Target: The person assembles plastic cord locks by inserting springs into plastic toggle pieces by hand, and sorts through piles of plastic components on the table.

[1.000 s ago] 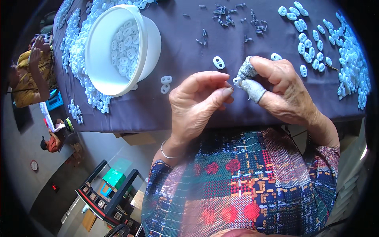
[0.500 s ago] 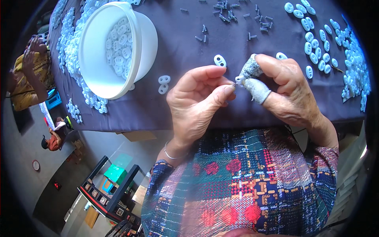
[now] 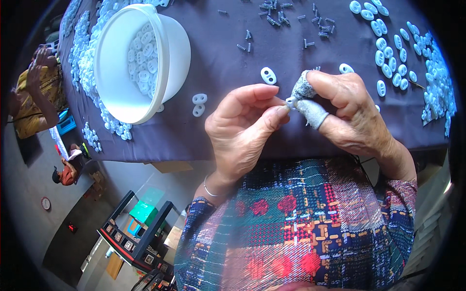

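Note:
My right hand point(image 3: 352, 106), grey fabric wrappings on thumb and forefinger, pinches a small white plastic piece point(image 3: 291, 102) between those two fingertips. My left hand point(image 3: 245, 126) comes at it from the other side, thumb and a finger pressed together right against the piece. Whatever sits in the left fingertips is too small to make out. Just beyond the hands lies a white oval two-hole piece, like a cord lock point(image 3: 268, 75). Two more white two-hole pieces point(image 3: 199, 99) lie to the left of my left hand.
A white plastic tub point(image 3: 175, 58) leans tilted at the left, white pieces inside. Heaps of white pieces point(image 3: 83, 63) line the table's left side; more point(image 3: 439, 82) spread at the right. Small metal springs point(image 3: 276, 14) lie scattered at the back. A person point(image 3: 36, 92) sits at far left.
The white piece in my right hand has come slightly left and down and now meets my left fingertips. The view has shifted a little; the tub and loose pieces stay put.

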A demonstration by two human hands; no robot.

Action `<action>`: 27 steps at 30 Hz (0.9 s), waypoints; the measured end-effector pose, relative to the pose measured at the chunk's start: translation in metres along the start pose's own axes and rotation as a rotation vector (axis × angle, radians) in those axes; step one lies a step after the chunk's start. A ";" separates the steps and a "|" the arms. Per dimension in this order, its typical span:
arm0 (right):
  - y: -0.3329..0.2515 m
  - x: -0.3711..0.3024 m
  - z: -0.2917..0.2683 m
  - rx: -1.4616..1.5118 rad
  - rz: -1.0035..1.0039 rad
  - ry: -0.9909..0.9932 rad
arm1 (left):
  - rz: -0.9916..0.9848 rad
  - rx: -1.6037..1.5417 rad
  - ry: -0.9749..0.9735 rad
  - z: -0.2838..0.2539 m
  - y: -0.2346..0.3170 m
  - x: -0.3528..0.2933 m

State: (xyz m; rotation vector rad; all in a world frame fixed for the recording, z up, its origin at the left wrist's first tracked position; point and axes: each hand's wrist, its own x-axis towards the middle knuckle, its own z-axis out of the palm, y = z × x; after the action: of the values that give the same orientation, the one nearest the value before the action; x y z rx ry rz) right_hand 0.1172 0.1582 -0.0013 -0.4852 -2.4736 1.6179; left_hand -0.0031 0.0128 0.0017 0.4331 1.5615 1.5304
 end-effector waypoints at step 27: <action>0.004 -0.003 0.008 0.134 0.067 0.050 | 0.011 -0.027 0.028 0.002 -0.005 -0.004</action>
State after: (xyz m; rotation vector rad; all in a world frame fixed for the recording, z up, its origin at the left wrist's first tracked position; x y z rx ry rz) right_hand 0.1180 0.1517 -0.0077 -0.5879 -2.3174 1.7598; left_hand 0.0024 0.0104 -0.0011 0.4077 1.5606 1.5702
